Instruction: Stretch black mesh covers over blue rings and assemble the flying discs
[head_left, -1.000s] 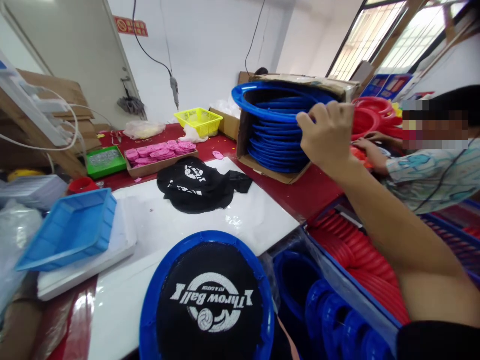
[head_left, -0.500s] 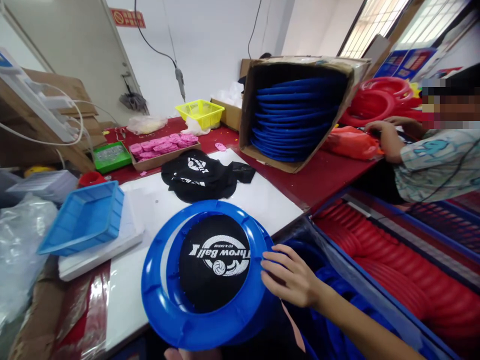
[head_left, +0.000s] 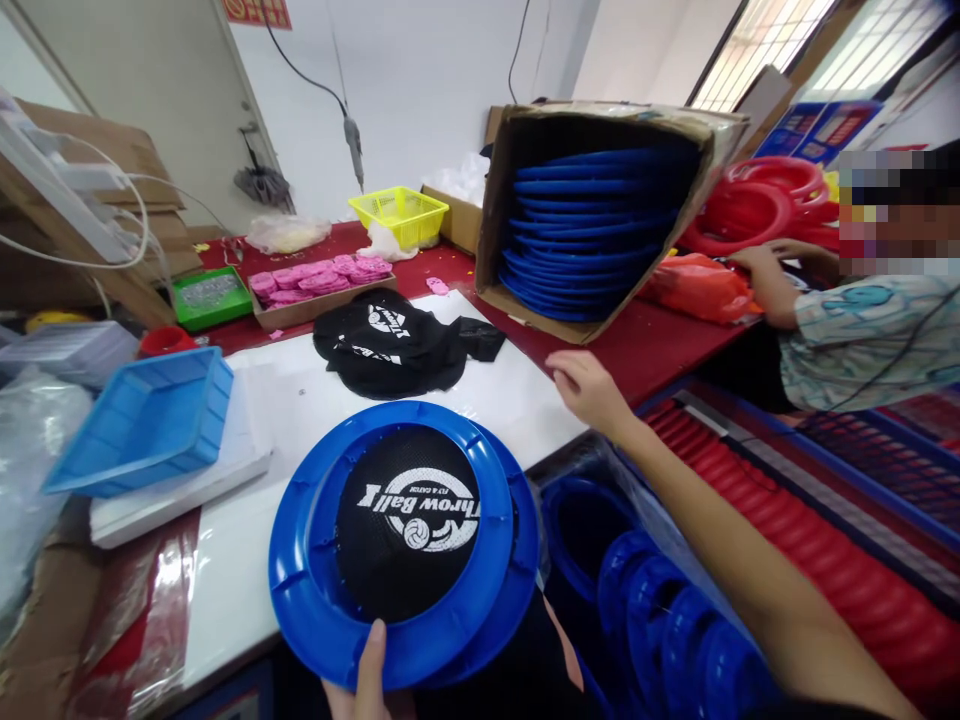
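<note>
My left hand (head_left: 371,672) grips the near rim of a blue ring disc (head_left: 401,540) whose middle is black mesh printed "Throw Ball". A second blue ring sits stacked just under it. The disc rests at the front edge of the white board (head_left: 315,430). My right hand (head_left: 589,390) hovers over the board's right edge with fingers apart, holding nothing. A pile of black mesh cloths (head_left: 397,350) lies in the middle of the board. Beyond it a cardboard box (head_left: 510,180) lies on its side, filled with blue rings (head_left: 592,230).
A light blue tray (head_left: 142,420) sits at the left. Pink pieces fill a flat box (head_left: 322,285), with a green tray (head_left: 210,297) and yellow basket (head_left: 397,215) behind. Bins of blue rings (head_left: 660,620) and red rings (head_left: 862,590) stand at my right. Another person (head_left: 847,320) works by red rings (head_left: 750,205).
My right hand left the blue box, touched the disc's rim, then lifted away to the board's right edge. A blue ring now sits around the mesh disc, held by my left hand.
</note>
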